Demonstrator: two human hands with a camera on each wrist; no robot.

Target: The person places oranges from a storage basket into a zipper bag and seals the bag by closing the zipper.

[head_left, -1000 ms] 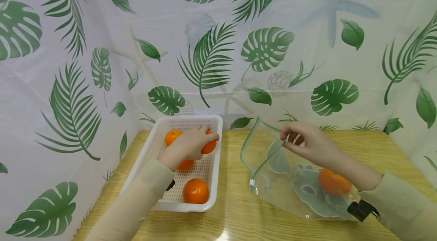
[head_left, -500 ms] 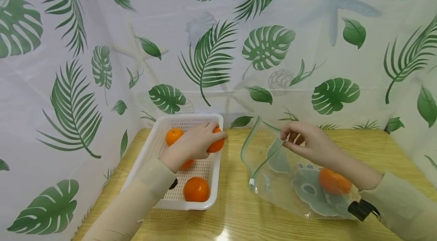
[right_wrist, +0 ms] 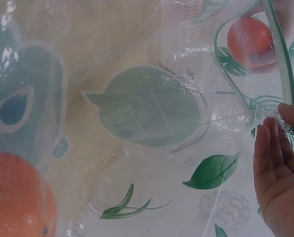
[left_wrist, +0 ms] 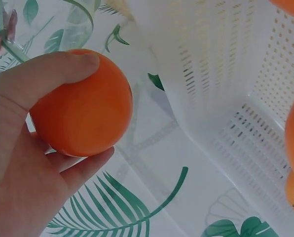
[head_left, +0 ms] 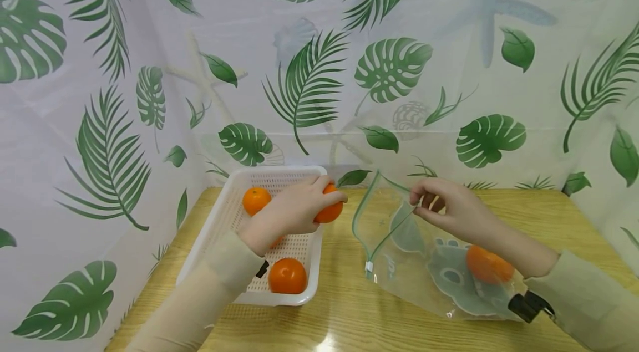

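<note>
My left hand grips an orange over the right rim of a white plastic basket. In the left wrist view, thumb and fingers wrap round that orange. My right hand pinches the green-edged mouth of a clear zip bag, holding it spread; its white slider hangs at the lower corner. Inside the bag, towards its bottom end, lies another orange. The right wrist view shows the pinching hand at the bag's rim, with the held orange seen beyond the mouth.
Left in the basket are an orange at the back, one at the front and one partly hidden under the left arm. The wooden table meets a leaf-printed cloth wall behind and at the sides.
My left hand has lifted the orange and carried it rightward, from inside the basket to past its right rim. The right hand and bag have stayed put.
</note>
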